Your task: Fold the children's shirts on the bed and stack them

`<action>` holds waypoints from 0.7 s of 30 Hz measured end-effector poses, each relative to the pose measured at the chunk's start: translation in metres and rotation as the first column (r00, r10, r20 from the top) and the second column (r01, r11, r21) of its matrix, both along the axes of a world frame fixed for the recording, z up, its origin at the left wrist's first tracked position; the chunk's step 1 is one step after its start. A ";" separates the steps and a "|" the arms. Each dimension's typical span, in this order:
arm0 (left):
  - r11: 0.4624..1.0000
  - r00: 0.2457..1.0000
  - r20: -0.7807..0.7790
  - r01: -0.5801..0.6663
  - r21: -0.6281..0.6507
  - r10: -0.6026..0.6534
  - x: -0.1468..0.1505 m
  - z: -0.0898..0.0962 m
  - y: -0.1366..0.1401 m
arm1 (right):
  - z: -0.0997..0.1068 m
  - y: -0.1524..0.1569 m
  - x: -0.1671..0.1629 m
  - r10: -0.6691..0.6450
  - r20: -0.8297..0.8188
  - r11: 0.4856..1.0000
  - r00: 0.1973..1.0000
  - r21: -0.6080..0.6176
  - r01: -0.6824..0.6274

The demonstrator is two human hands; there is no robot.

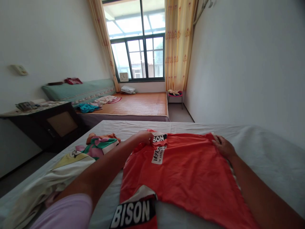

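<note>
A red T-shirt (190, 171) lies spread sideways on a white sheet (269, 152), its collar side toward the left. Its near sleeve carries a black band reading "BISON"; the far sleeve, marked "SON", is partly folded over. At that far sleeve, my left hand (145, 137) is closed on the red cloth, with the fingertips partly hidden. My right hand (224, 146) rests on the shirt's far right corner, its fingers stretched along the hem and the palm down. White trim shows beneath it along the right edge.
Crumpled clothes lie left of my left arm: a multicoloured garment (102, 146) and a pale yellow one (64, 168). Beyond stand a bed with a woven mat (140, 103), a dark cabinet (54, 122) and a small pink stool (175, 94). A white wall (250, 63) bounds the right.
</note>
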State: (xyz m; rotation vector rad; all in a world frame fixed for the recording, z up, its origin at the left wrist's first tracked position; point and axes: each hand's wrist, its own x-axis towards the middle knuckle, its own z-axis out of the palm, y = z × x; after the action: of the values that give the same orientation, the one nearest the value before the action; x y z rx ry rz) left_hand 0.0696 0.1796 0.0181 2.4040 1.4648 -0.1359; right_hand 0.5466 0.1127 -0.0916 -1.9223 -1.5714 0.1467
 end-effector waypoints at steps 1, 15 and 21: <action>0.999 0.999 0.026 -0.029 0.027 0.028 0.000 -0.003 0.000 | 0.000 0.000 0.000 0.005 -0.009 1.000 1.000 0.004 -0.005; 0.908 0.757 0.586 -0.411 0.082 0.290 0.021 0.011 0.058 | 0.002 -0.003 0.011 -0.027 -0.219 0.997 0.975 0.064 0.042; 0.881 0.856 0.338 -0.454 0.133 0.390 -0.025 -0.042 0.014 | 0.012 -0.005 0.009 0.069 -0.131 0.998 0.989 0.021 -0.067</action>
State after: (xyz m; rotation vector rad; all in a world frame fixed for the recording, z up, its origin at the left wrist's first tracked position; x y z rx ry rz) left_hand 0.0443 0.1933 -0.0243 2.0555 1.8833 0.4932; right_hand 0.5556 0.1073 -0.0800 -1.8091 -1.5460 0.2827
